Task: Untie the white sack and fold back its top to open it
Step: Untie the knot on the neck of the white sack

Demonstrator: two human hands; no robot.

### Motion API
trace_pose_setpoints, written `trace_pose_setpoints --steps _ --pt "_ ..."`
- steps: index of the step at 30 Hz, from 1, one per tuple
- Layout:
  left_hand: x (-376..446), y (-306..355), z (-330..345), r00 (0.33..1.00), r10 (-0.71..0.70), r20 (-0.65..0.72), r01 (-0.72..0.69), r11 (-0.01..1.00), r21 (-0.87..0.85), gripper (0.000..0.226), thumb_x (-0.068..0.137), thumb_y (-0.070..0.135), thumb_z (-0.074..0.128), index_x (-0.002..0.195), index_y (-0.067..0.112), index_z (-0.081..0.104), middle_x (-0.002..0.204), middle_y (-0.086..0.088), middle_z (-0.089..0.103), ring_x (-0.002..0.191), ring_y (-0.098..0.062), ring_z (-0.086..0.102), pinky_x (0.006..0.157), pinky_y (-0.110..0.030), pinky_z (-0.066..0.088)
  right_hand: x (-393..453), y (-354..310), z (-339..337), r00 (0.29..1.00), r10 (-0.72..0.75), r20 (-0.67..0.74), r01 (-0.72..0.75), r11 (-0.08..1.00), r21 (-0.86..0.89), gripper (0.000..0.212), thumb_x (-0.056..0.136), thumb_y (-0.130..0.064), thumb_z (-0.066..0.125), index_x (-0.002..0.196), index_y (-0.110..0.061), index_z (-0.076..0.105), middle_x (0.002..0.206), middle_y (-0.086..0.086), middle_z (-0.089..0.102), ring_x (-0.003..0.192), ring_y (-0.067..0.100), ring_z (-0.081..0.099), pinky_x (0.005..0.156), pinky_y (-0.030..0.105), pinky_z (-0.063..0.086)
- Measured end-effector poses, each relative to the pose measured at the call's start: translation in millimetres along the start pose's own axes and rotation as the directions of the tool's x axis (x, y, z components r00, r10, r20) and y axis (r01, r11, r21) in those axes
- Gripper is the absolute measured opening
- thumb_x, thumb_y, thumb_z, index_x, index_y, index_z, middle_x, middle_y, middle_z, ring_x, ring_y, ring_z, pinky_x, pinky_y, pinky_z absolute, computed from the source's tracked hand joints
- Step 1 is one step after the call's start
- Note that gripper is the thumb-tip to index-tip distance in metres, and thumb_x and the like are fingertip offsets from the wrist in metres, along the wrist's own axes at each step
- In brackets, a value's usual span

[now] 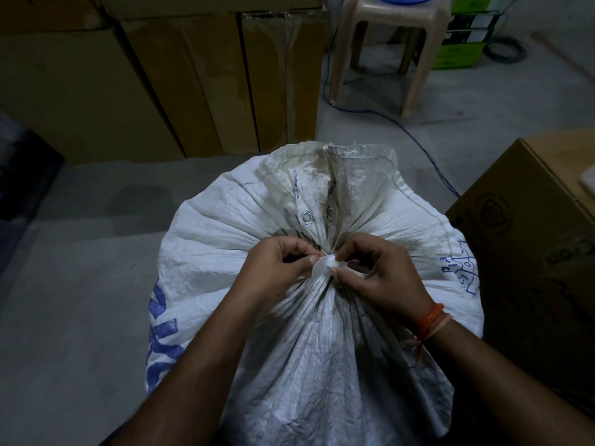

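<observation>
A white woven sack (225, 239) with blue print stands on the floor in front of me, its neck gathered tight into pleats. A white tie strip (323, 265) is knotted around the neck at the centre. My left hand (273, 272) pinches the tie from the left with thumb and fingers. My right hand (380, 275) pinches the other side of the knot. The sack's loose top (338, 175) fans out beyond the knot, showing two metal eyelets (306, 217).
Tall cardboard boxes (161, 75) stand behind the sack at the left. A beige plastic stool (386, 43) stands at the back right, with a blue cable (428, 156) on the floor. Another cardboard box (541, 252) sits close at the right.
</observation>
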State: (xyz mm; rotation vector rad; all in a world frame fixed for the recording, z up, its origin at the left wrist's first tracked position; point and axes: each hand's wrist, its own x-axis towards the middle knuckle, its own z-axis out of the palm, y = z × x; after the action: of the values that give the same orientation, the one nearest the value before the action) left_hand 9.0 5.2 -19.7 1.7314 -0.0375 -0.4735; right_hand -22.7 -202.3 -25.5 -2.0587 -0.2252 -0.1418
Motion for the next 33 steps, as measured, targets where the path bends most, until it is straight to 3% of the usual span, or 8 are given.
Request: trace_pose_setpoints --steps 10,14,16,19,22,27,33 --pt "-2 4 7 1.000 0.004 0.024 -0.005 0.999 0.035 0.006 0.092 0.016 0.078 0.087 0.015 0.081 0.078 0.002 0.078 0.070 -0.005 0.066 0.069 -0.026 0.048 0 -4 -1 1.000 0.007 0.002 -0.007 1.000 -0.018 0.017 0.077 -0.011 0.086 0.082 -0.015 0.071 0.084 -0.005 0.072 0.081 0.012 0.072 0.074 0.043 0.061" --pt "-6 15 5 0.997 -0.032 0.073 0.034 0.999 -0.024 0.040 0.097 0.048 0.065 0.091 0.010 0.079 0.079 -0.014 0.073 0.072 -0.017 0.060 0.071 -0.030 0.043 1 -2 -1 0.999 0.031 0.010 -0.031 0.999 0.006 0.016 0.078 -0.017 0.085 0.083 -0.017 0.070 0.085 -0.004 0.072 0.082 0.015 0.073 0.075 0.046 0.062" --pt "-10 21 5 0.992 -0.050 0.112 0.058 0.996 -0.073 0.049 0.091 0.058 0.065 0.092 0.011 0.079 0.081 -0.010 0.074 0.073 -0.015 0.065 0.073 -0.029 0.046 1 -3 -1 1.000 0.018 0.004 -0.018 1.000 0.008 0.015 0.079 -0.022 0.083 0.084 -0.017 0.069 0.085 -0.004 0.072 0.082 0.016 0.073 0.075 0.047 0.061" --pt "-12 20 8 0.997 0.016 0.078 -0.019 0.999 0.040 0.037 0.080 0.048 0.076 0.096 0.015 0.080 0.090 -0.005 0.081 0.087 -0.026 0.077 0.084 -0.043 0.061 0 -9 -1 1.000 0.008 -0.019 -0.008 1.000 -0.016 0.016 0.081 -0.027 0.079 0.084 -0.018 0.066 0.082 -0.002 0.072 0.077 0.017 0.072 0.070 0.045 0.058" --pt "-9 14 8 0.998 0.065 -0.012 -0.062 0.984 0.167 0.027 0.080 0.039 0.076 0.098 0.020 0.081 0.089 -0.005 0.081 0.090 -0.029 0.078 0.087 -0.052 0.061 0 -13 -2 0.998 0.015 -0.056 -0.020 0.996 -0.083 0.023 0.080 -0.023 0.084 0.081 -0.019 0.062 0.079 -0.003 0.070 0.073 0.013 0.069 0.067 0.040 0.056" --pt "-8 12 8 0.995 0.090 -0.038 -0.081 0.976 0.204 0.016 0.084 0.029 0.076 0.098 0.022 0.082 0.086 0.001 0.082 0.084 -0.019 0.079 0.084 -0.048 0.063 -1 -17 -5 0.997 -0.043 -0.060 0.032 0.983 -0.180 0.025 0.075 -0.021 0.089 0.072 -0.017 0.064 0.075 -0.006 0.066 0.072 0.009 0.063 0.062 0.033 0.052" --pt "-8 14 10 0.990 0.113 -0.086 -0.093 0.974 0.208 0.014 0.081 0.027 0.082 0.094 0.024 0.081 0.089 0.005 0.081 0.085 -0.013 0.078 0.083 -0.043 0.064 -4 -22 -9 0.997 -0.054 -0.060 0.043 0.983 -0.176 0.023 0.076 -0.026 0.090 0.072 -0.018 0.069 0.079 -0.010 0.065 0.075 0.006 0.063 0.063 0.017 0.047"
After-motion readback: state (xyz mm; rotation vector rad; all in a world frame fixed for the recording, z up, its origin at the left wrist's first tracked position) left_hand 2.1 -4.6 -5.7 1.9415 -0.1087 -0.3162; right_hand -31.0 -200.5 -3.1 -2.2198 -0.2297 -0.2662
